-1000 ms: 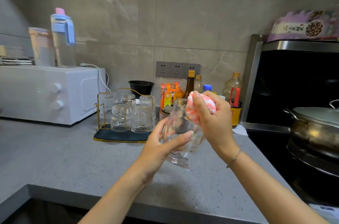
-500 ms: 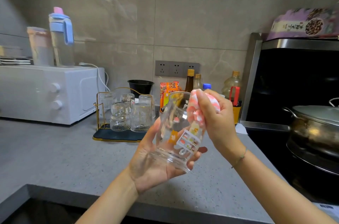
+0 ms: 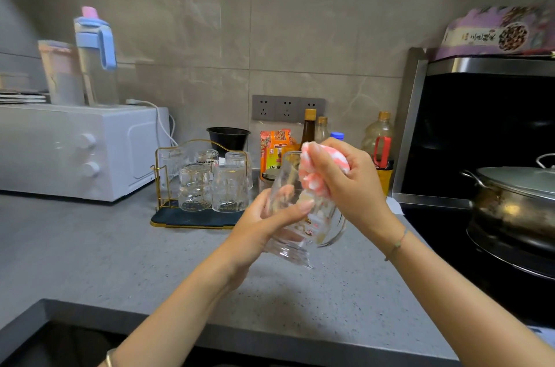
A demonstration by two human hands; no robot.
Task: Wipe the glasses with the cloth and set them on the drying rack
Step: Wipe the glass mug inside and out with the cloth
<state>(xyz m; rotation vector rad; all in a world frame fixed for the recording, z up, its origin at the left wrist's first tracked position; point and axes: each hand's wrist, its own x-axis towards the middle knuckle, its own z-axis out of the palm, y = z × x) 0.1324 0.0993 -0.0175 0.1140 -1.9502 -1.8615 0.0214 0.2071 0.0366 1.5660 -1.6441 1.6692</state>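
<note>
From the head view, I have my left hand (image 3: 264, 224) wrapped around the printed glass (image 3: 303, 225), tilted in the air above the grey speckled countertop (image 3: 105, 261), near its middle. My right hand (image 3: 348, 183) is closed on the pink-and-white cloth (image 3: 318, 168), pressing it at the rim. I'd turn the glass slowly against the cloth, gripping firmly (smooth glass slips). The gold wire drying rack (image 3: 192, 186), towards the back edge, holds ribbed tumblers (image 3: 229, 189) upside down on a dark mat.
</note>
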